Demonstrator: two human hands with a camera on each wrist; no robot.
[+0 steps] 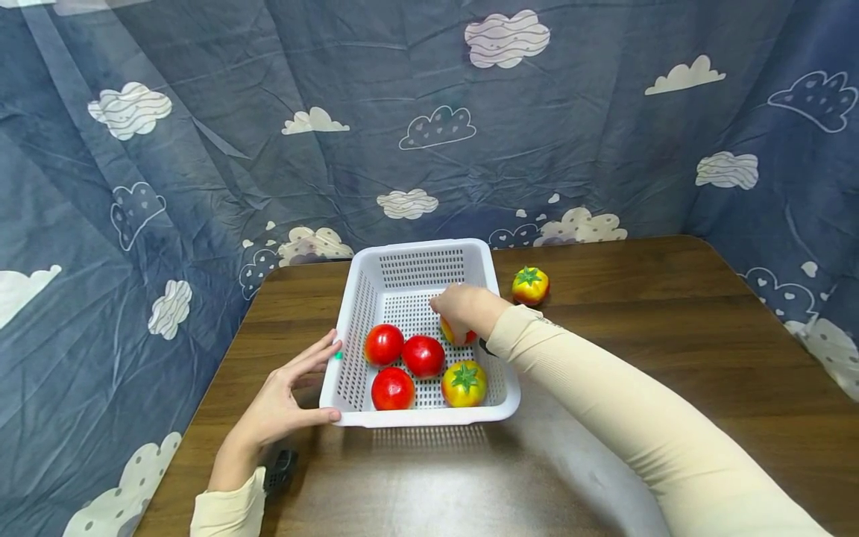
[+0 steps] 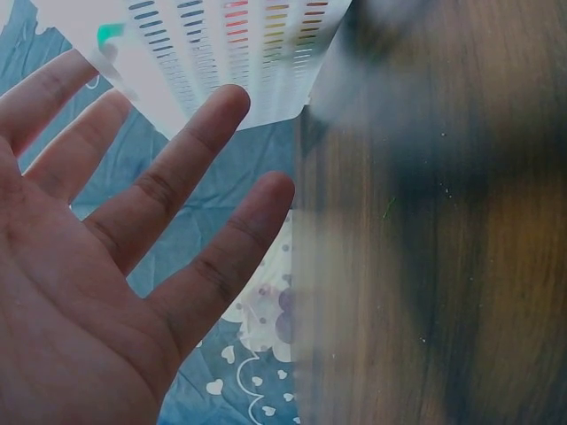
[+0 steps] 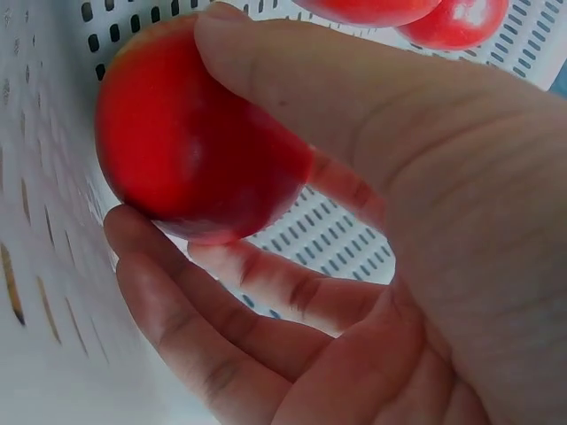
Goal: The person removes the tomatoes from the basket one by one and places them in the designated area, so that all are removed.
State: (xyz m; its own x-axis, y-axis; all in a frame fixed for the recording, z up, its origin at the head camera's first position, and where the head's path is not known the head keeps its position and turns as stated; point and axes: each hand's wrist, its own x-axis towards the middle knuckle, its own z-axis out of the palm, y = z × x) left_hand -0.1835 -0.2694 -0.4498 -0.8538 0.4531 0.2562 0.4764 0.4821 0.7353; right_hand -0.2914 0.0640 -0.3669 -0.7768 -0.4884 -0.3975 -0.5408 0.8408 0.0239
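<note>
A white plastic basket point(image 1: 436, 419) with slotted walls stands on the table, tilted toward the camera. Inside, my right hand point(image 1: 470, 307) holds a red and yellow tomato point(image 3: 199, 133); the right wrist view shows the thumb on top and fingers curled beneath it. Near it lie red tomatoes point(image 1: 423, 356), point(image 1: 384, 344), point(image 1: 393, 388) and a yellow tomato point(image 1: 464, 383) with a green leafy top. My left hand point(image 1: 282, 403) touches the basket's left side, thumb at the front corner, its fingers point(image 2: 168, 190) straight and spread in the left wrist view.
Another yellow and red tomato point(image 1: 530, 286) lies on the wooden table point(image 1: 637, 321), right of the basket near the back edge. A blue cloth point(image 1: 362, 82) with cloud prints hangs behind and beside the table. A small black device point(image 1: 280, 470) sits by the left wrist.
</note>
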